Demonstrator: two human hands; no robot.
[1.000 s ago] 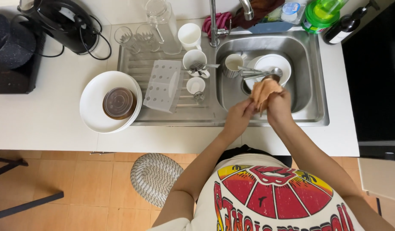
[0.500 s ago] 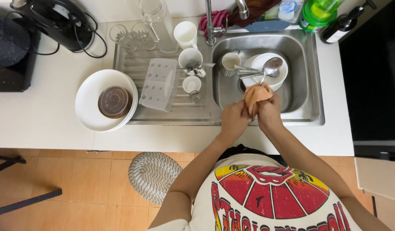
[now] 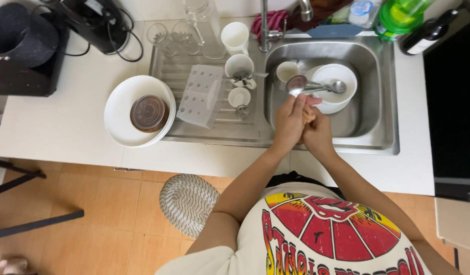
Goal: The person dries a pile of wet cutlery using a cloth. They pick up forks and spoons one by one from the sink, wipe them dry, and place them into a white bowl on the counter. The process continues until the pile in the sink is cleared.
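Both my hands are together over the steel sink [image 3: 380, 109]. My left hand [image 3: 288, 122] holds a metal spoon [image 3: 296, 84] with its bowl pointing away from me. My right hand [image 3: 319, 135] presses an orange cloth [image 3: 309, 114] against the spoon's handle. Just beyond the hands, a white bowl [image 3: 342, 76] lies in the sink with more spoons [image 3: 332, 87] across it, and a white cup [image 3: 286, 71] stands beside it.
The draining board [image 3: 168, 69] carries white cups [image 3: 238, 65], glasses [image 3: 161, 33], a clear jug [image 3: 207, 25] and a white perforated cutlery holder [image 3: 202, 94]. Stacked white plates [image 3: 124, 119] hold a brown lid [image 3: 149, 112]. A green bottle [image 3: 403, 15] stands behind the sink. A woven basket [image 3: 188, 201] is on the floor.
Before, both hands squeezed the orange cloth over the sink. Now my left hand has a spoon and the cloth is mostly hidden in my right hand.
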